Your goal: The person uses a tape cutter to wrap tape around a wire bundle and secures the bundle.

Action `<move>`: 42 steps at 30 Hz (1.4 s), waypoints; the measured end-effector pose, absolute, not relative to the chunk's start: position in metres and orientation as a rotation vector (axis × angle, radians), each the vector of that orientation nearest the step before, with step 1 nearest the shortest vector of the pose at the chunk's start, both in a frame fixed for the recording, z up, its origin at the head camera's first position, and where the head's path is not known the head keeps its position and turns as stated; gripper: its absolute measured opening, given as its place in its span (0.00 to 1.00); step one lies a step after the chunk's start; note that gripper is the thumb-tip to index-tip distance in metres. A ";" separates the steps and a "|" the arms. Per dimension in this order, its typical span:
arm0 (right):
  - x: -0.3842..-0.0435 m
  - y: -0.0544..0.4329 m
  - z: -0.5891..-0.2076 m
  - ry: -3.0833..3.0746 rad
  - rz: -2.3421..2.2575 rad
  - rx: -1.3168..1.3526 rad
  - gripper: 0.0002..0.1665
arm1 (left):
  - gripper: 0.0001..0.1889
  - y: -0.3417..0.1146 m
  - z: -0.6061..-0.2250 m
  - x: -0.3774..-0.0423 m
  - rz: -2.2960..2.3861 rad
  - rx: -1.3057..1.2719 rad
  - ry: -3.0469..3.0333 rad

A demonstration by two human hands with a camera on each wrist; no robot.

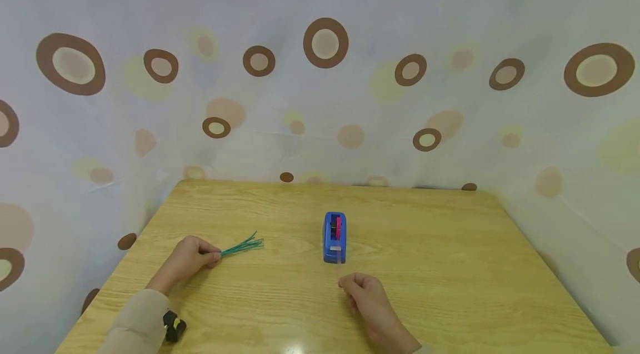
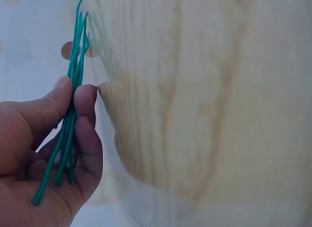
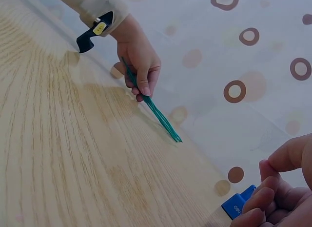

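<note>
Between thumb and fingers, my left hand (image 1: 190,258) pinches a bundle of thin green wires (image 1: 243,245) over the left part of the table. In the left wrist view several wires (image 2: 73,97) run past the thumb, with their lower ends against the palm. A blue tape dispenser (image 1: 329,253) holding a roll with a pink core (image 1: 338,228) stands near the middle. From its front a strip of clear tape (image 1: 339,267) stretches toward me, and my right hand (image 1: 367,301) pinches its end between thumb and forefinger. Most of the dispenser is hidden behind my right fingers in the right wrist view.
The light wooden table (image 1: 450,243) meets a pale curtain (image 1: 370,104) with brown rings and dots at the back and sides. A black wrist camera (image 1: 174,327) with a yellow mark sits at my left sleeve (image 1: 137,318).
</note>
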State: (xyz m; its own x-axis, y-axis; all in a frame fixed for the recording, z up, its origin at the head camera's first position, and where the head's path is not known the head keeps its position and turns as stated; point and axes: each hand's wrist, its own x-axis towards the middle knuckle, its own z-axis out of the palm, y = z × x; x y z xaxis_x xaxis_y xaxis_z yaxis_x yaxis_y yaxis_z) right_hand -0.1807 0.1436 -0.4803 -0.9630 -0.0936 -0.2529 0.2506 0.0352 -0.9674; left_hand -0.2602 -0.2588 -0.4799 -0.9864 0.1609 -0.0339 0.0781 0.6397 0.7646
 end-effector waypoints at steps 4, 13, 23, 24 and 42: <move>-0.180 0.145 -0.479 2.073 -2.007 0.140 0.14 | 0.06 -0.258 -0.481 -0.259 1.290 0.147 2.755; -0.179 0.144 -0.478 2.090 -2.004 0.140 0.14 | 0.05 -0.259 -0.479 -0.256 1.273 0.147 2.802; -0.178 0.145 -0.478 2.086 -1.999 0.140 0.14 | 0.04 -0.251 -0.473 -0.255 1.194 0.181 2.877; -0.178 0.145 -0.478 2.087 -1.999 0.139 0.14 | 0.03 -0.250 -0.472 -0.254 1.184 0.187 2.889; -0.177 0.144 -0.474 2.090 -2.008 0.155 0.13 | 0.03 -0.226 -0.460 -0.251 1.178 0.233 2.895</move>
State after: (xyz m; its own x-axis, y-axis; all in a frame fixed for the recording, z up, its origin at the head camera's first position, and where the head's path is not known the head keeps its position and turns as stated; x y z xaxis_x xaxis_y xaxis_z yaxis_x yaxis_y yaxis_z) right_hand -0.1775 0.1443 -0.4743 -0.9659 -0.0883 -0.2435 0.2398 0.0504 -0.9695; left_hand -0.2507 -0.2259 -0.4605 -0.9889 0.1401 0.0489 0.1344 0.7063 0.6950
